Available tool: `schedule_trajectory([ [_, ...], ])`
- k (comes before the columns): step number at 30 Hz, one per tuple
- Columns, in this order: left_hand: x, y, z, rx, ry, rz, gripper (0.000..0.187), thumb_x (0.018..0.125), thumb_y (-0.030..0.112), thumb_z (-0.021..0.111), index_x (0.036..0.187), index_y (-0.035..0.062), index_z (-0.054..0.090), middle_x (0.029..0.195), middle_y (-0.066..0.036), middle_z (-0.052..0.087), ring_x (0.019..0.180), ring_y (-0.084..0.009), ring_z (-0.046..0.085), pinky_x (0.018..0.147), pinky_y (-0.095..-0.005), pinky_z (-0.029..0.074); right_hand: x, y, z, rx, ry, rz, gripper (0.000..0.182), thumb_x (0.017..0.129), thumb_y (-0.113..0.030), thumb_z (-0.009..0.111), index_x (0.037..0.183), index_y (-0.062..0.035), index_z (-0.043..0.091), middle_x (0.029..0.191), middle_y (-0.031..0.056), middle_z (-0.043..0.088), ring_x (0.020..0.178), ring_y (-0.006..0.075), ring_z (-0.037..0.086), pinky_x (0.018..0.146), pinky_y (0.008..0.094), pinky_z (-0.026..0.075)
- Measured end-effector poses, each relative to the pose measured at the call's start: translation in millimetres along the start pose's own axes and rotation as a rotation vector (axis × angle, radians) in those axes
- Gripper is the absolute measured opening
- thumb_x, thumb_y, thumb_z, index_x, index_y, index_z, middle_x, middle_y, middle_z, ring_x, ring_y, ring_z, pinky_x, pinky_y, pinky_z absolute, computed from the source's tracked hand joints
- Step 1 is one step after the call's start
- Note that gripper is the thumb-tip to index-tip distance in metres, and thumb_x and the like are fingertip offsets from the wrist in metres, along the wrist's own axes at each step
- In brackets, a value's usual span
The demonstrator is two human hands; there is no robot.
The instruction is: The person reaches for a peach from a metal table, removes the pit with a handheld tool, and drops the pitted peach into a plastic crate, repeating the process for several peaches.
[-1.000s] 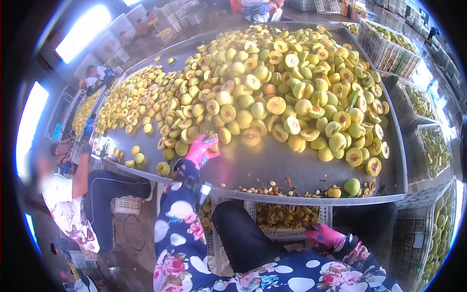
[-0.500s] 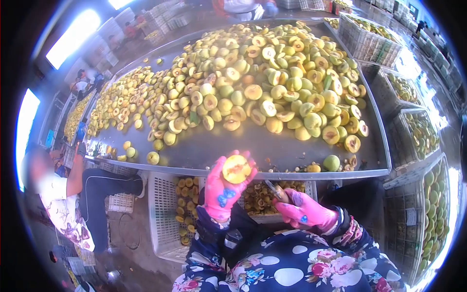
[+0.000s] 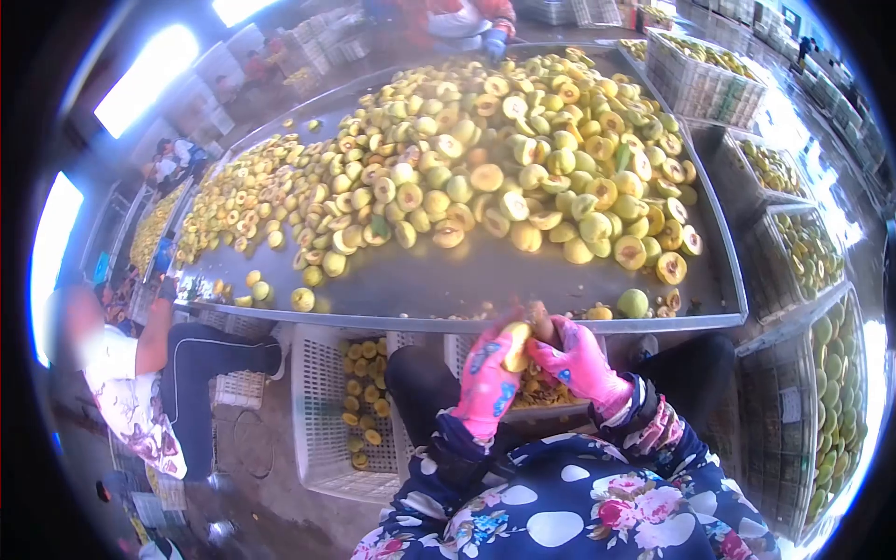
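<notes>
My left hand (image 3: 489,381), in a pink glove with blue patches, is closed around a halved yellow peach (image 3: 514,346) just in front of the table's near edge. Pressed close beside it, my right hand (image 3: 581,370) wears a matching glove and grips a small pitting knife by its wooden handle (image 3: 539,320). The knife's blade is hidden or blurred where the two hands meet. Beyond them, a large heap of halved peaches (image 3: 485,177) covers much of the metal table (image 3: 401,301). One greenish peach (image 3: 633,302) sits near the front edge.
Below the table, a white crate (image 3: 317,411) holds several peach halves, beside a container of scraps (image 3: 546,387). Full crates (image 3: 784,420) line the right side. A seated person (image 3: 131,383) is at the left; another person's gloved hand (image 3: 496,39) reaches the far edge.
My left hand has lowered and turned, bringing the peach half against my right hand. The right hand has risen slightly with the knife. Across the table, a person's gloved hand has come to the heap.
</notes>
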State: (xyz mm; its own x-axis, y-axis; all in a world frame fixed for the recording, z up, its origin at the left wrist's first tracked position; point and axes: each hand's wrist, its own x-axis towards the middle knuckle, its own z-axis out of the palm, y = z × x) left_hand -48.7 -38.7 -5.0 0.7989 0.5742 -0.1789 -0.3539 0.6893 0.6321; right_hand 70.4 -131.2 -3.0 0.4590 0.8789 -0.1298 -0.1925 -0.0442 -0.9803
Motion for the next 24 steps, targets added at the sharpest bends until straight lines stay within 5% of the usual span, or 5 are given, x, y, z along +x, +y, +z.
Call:
schedule_trajectory([
  [5, 5, -24, -17, 0.425, 0.106, 0.142, 0.027, 0.094, 0.013, 0.053, 0.119, 0.0038, 0.053, 0.115, -0.005, 0.056, 0.101, -0.0099, 0.053, 0.092, -0.0229, 0.040, -1, 10, -1, -0.244, 0.046, -0.049, 0.023, 0.085, -0.013, 0.063, 0.100, 0.0020, 0.055, 0.074, -0.0004, 0.056, 0.053, 0.0044, 0.049, 0.047, 0.0196, 0.040],
  [12, -1, -26, -8, 0.513, 0.111, 0.210, 0.023, 0.093, 0.015, 0.055, 0.114, 0.0053, 0.056, 0.103, 0.000, 0.060, 0.088, -0.0037, 0.053, 0.073, -0.0167, 0.042, 0, -4, -1, 0.105, -0.063, 0.124, 0.024, 0.085, -0.010, 0.061, 0.104, 0.0026, 0.057, 0.068, 0.0005, 0.057, 0.049, 0.0052, 0.050, 0.044, 0.0200, 0.039],
  [14, -4, -25, -1, 0.607, 0.167, 0.191, 0.023, 0.094, 0.012, 0.052, 0.114, 0.0018, 0.056, 0.109, -0.005, 0.060, 0.101, -0.0099, 0.054, 0.090, -0.0236, 0.042, 5, 2, -6, 0.089, -0.088, 0.137, 0.023, 0.084, -0.010, 0.061, 0.102, 0.0027, 0.057, 0.066, -0.0002, 0.056, 0.046, 0.0061, 0.049, 0.040, 0.0198, 0.037],
  [16, -3, -29, -2, 0.703, 0.152, 0.346, 0.024, 0.093, 0.017, 0.055, 0.112, 0.0034, 0.056, 0.100, -0.001, 0.060, 0.089, -0.0078, 0.055, 0.078, -0.0219, 0.045, 7, 0, -3, 0.024, -0.074, 0.122, 0.023, 0.082, -0.010, 0.062, 0.101, 0.0021, 0.057, 0.066, -0.0002, 0.056, 0.046, 0.0060, 0.049, 0.040, 0.0193, 0.037],
  [24, 13, -39, -52, 0.200, 0.182, 0.202, 0.030, 0.093, 0.021, 0.055, 0.119, 0.0046, 0.054, 0.105, -0.006, 0.060, 0.095, -0.0106, 0.057, 0.084, -0.0250, 0.046, -11, -13, 13, 0.078, -0.180, 0.100, 0.008, 0.079, -0.002, 0.061, 0.085, 0.0022, 0.057, 0.060, 0.0015, 0.054, 0.044, 0.0088, 0.051, 0.039, 0.0212, 0.039],
])
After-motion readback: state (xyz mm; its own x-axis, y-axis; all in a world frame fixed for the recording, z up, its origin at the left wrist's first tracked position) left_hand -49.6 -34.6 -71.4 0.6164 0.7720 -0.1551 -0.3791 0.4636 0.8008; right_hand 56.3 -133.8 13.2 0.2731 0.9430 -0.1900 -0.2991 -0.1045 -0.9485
